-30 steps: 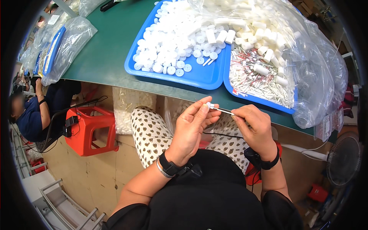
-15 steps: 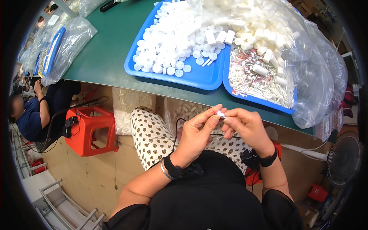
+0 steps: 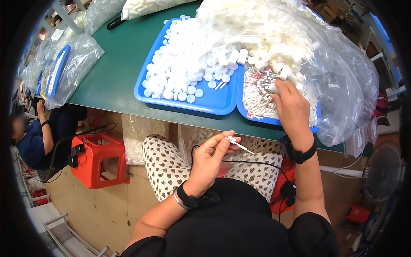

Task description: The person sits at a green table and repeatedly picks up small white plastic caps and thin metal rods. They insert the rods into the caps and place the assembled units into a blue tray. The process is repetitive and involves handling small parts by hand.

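Note:
My left hand point(image 3: 209, 160) is held above my lap, thumb and fingers pinched on a small white plastic piece point(image 3: 232, 139). A thin white rod point(image 3: 247, 150) sticks out of that piece toward the lower right. My right hand point(image 3: 294, 109) reaches over the right blue tray point(image 3: 261, 119), its thumb and fingertips at a white cylinder point(image 3: 273, 88) among the loose parts. That tray holds thin white rods point(image 3: 253, 96), parts with red and dark pieces, and a heap of cream-white cylinders point(image 3: 269, 53).
Left of it, another blue tray point(image 3: 214, 103) holds many white discs point(image 3: 175, 64). Clear plastic bagging point(image 3: 342, 85) covers the right table end. A red stool point(image 3: 98, 160) and a seated person point(image 3: 34, 137) are at the left; a fan point(image 3: 382, 175) stands at the right.
My right hand has left my left hand and moved up to the right tray. My left hand has lowered slightly, and the rod now shows. The view has shifted a little.

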Demonstrator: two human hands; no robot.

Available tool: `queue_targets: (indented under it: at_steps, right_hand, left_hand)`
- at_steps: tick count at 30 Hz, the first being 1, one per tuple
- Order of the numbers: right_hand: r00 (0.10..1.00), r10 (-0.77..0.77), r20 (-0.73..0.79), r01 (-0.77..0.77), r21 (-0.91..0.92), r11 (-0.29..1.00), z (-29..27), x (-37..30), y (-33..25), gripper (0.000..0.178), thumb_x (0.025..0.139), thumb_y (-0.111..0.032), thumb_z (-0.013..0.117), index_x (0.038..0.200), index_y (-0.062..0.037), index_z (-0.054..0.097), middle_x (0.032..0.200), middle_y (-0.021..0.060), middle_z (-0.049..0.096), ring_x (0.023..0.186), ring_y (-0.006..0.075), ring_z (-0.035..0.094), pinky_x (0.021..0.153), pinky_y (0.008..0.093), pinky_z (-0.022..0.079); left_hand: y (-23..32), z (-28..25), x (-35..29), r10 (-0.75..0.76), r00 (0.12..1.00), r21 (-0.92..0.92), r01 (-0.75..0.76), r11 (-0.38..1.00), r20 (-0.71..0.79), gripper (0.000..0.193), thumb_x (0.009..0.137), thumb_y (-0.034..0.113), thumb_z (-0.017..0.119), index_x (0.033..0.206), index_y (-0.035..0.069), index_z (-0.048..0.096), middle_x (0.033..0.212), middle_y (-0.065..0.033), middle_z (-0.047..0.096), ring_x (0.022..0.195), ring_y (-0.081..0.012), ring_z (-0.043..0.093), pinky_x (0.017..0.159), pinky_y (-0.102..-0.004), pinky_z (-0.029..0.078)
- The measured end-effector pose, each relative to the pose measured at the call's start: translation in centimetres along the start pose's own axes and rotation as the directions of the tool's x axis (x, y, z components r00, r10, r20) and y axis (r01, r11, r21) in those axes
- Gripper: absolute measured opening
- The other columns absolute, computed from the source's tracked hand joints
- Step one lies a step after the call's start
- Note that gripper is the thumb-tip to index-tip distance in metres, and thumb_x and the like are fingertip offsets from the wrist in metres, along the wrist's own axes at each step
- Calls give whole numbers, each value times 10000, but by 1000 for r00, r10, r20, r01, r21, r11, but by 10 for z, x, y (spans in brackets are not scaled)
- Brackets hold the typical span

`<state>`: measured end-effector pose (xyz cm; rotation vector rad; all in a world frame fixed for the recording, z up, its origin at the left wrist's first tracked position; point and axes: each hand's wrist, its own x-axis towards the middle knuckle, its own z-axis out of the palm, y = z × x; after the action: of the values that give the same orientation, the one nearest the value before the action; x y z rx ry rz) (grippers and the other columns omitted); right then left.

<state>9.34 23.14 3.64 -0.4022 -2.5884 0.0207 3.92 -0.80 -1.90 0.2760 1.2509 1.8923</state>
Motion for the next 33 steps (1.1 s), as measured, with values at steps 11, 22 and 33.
queue_targets:
  at_steps: [11, 22, 33]
  right_hand:
    - [977, 110, 183, -192, 525, 829, -25, -37, -46, 207, 899, -82, 669, 1083, 9, 647, 933, 158, 660, 745, 295, 650, 657, 345, 511]
    - [582, -94, 808, -770, 510, -382, -20, -69, -53, 241, 1006, -144, 555, 1179, 20, 581, 914, 34, 637, 650, 49, 534, 587, 218, 481]
    - [885, 2, 465, -376, 714, 590, -20, -72, -68, 204, 846, -26, 704, 1035, -9, 630, 938, 100, 646, 680, 181, 624, 616, 309, 496]
  left_hand:
    - [17, -5, 2, 86, 995, -72, -82, 994, 59, 362, 1034, 270, 512, 1267, -3, 559, 1217, -130, 642, 992, -147, 638, 876, -265, 504]
    - [17, -2, -5, 136, 971, 213, -178, 961, 198, 297, 1030, 206, 524, 1212, -20, 588, 1142, -91, 637, 951, -140, 640, 844, -279, 523]
    - [8, -12, 5, -144, 979, -81, 157, 984, 144, 323, 1035, 266, 515, 1202, 1, 594, 1070, -65, 644, 896, -98, 618, 831, -265, 523]
